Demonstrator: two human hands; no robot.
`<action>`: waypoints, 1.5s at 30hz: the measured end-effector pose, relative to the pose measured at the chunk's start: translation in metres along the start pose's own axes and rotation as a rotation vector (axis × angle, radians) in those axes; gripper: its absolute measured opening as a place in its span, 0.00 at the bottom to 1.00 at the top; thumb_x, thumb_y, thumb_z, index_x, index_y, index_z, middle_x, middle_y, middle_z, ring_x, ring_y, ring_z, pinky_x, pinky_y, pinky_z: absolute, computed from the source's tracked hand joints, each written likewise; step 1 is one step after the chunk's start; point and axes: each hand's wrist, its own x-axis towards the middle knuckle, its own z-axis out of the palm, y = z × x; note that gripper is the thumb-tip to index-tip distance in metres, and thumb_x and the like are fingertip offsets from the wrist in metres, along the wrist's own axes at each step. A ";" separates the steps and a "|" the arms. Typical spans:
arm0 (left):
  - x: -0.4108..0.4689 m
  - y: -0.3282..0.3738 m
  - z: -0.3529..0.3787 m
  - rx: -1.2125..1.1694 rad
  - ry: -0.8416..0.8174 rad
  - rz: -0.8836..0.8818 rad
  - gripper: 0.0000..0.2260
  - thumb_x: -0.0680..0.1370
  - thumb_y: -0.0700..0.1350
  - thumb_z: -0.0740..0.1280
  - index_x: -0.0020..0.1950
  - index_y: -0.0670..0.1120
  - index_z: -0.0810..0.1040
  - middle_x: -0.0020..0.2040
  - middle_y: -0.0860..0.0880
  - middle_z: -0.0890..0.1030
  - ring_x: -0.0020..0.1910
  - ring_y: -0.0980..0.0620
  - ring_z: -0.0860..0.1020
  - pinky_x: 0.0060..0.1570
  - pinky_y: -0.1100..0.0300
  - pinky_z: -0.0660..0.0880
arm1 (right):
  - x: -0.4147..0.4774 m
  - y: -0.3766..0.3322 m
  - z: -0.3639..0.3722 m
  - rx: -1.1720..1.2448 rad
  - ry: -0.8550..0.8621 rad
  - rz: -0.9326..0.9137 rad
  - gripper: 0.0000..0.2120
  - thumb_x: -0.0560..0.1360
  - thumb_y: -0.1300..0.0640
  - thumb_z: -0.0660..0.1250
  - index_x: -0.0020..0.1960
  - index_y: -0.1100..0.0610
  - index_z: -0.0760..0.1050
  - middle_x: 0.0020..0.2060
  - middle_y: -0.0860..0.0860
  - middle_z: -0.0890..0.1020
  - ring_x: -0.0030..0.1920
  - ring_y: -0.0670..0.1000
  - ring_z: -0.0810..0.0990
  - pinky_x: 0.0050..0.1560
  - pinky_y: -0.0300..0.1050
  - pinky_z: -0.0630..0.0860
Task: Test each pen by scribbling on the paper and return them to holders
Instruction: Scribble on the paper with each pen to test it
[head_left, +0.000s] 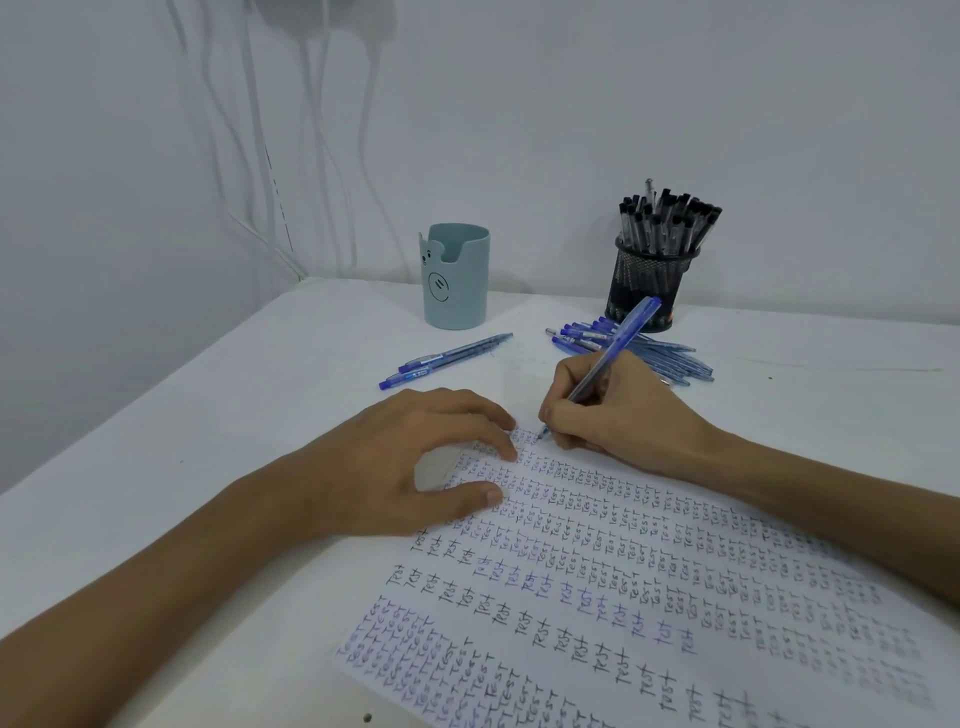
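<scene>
My right hand (618, 405) grips a blue pen (623, 340) with its tip touching the far top corner of the paper (597, 582). The sheet is covered with rows of the word "TEST" in black and blue ink. My left hand (410, 457) rests on the paper's upper left part, fingers spread and pressing it down. A pale blue holder (456, 275) with a bear face stands at the back. A black mesh holder (652, 283) full of black-capped pens stands to its right.
Three blue pens (441, 361) lie together on the white table (208, 467) in front of the pale blue holder. A pile of several blue pens (660, 351) lies before the mesh holder, behind my right hand. White cables hang down the wall at the left.
</scene>
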 end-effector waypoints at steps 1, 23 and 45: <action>0.000 0.000 0.000 -0.004 -0.002 0.001 0.16 0.81 0.61 0.67 0.65 0.56 0.80 0.69 0.61 0.76 0.69 0.62 0.74 0.66 0.53 0.74 | 0.000 0.000 0.000 -0.005 -0.002 -0.004 0.05 0.74 0.65 0.72 0.38 0.62 0.80 0.29 0.55 0.83 0.30 0.48 0.78 0.37 0.44 0.78; 0.000 0.001 -0.001 -0.003 -0.008 0.002 0.17 0.81 0.61 0.66 0.65 0.55 0.80 0.69 0.59 0.76 0.68 0.62 0.74 0.67 0.57 0.71 | 0.001 -0.002 0.001 -0.066 0.012 0.008 0.08 0.74 0.65 0.71 0.37 0.62 0.78 0.26 0.52 0.80 0.27 0.46 0.74 0.35 0.39 0.73; 0.000 0.000 0.000 -0.008 -0.007 0.000 0.17 0.81 0.61 0.66 0.66 0.55 0.80 0.69 0.59 0.76 0.69 0.62 0.74 0.67 0.57 0.71 | 0.001 -0.005 0.002 -0.104 0.032 0.012 0.08 0.73 0.63 0.70 0.35 0.59 0.78 0.26 0.51 0.80 0.29 0.46 0.76 0.36 0.39 0.75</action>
